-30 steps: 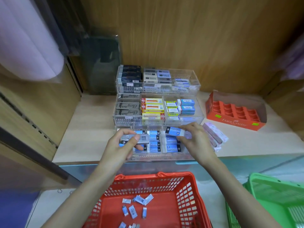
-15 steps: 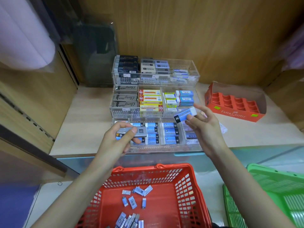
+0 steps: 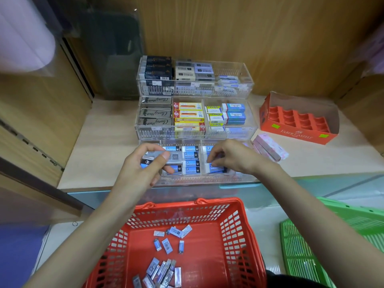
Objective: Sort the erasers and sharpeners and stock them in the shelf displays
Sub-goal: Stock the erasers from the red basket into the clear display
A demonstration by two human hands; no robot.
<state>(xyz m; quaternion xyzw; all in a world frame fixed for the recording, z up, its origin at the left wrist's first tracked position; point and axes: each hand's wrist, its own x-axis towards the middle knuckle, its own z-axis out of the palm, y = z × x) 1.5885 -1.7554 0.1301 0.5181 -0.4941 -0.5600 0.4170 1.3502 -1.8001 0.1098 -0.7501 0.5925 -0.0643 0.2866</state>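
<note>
A clear three-tier acrylic display (image 3: pixel 195 134) stands on the wooden shelf, filled with boxed erasers. My left hand (image 3: pixel 143 165) holds a small stack of erasers (image 3: pixel 166 157), grey on top, over the bottom tier's left end. My right hand (image 3: pixel 232 156) reaches into the bottom tier's right compartment, its fingertips pinching a blue-and-white eraser (image 3: pixel 216 168) lying among the blue erasers (image 3: pixel 191 161) there. Below, a red basket (image 3: pixel 245 223) holds several loose wrapped erasers (image 3: pixel 164 269).
An orange Faber-Castell carton (image 3: pixel 297 132) with empty cells stands at the shelf's right. Pink packets (image 3: pixel 270 148) lie beside the display. A green basket (image 3: pixel 332 242) sits at lower right. Wooden walls close in the shelf at back and sides.
My right hand came down from above the middle tier with the blue-and-white eraser into the bottom tier's right compartment. My left hand stayed put with its stack.
</note>
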